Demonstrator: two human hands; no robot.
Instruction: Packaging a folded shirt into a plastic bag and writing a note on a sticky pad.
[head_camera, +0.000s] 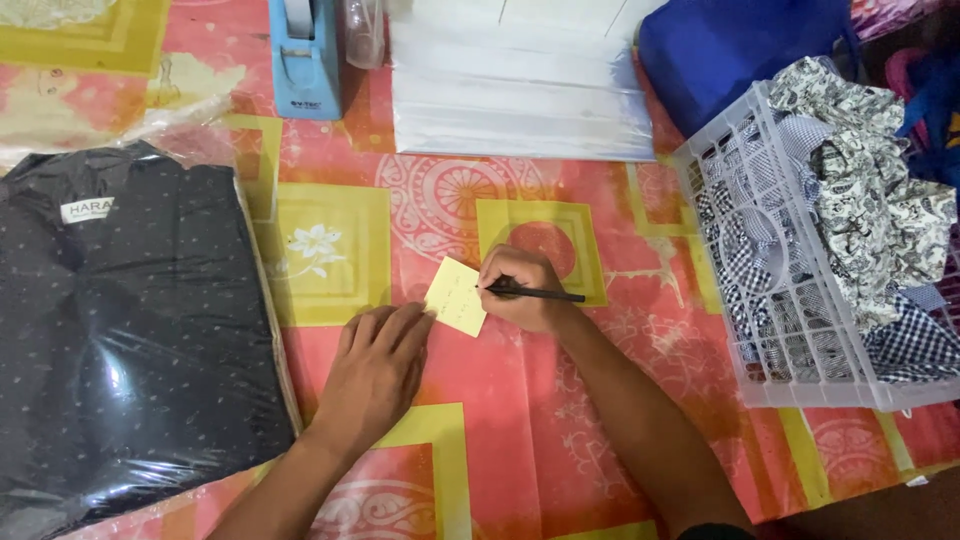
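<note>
We are mid-writing: our right hand (520, 288) grips a black pen (540, 294) on the yellow sticky note (457, 295), faintly marked already, lying on the patterned tablecloth (520, 440), our left hand (378, 365) flat, pinning its edge.

Writing on the yellow note (456, 295) too small to tell

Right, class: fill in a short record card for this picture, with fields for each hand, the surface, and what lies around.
Left hand: flat on the cloth, fingertips at the edge of the yellow note
Right hand: grip closed on a black pen, tip at the note
Surface: patterned red and yellow tablecloth
Left side: dark dotted garment in clear plastic
Right side: white plastic basket holding patterned fabrics
Far edge: blue tape dispenser, stack of clear bags
</note>
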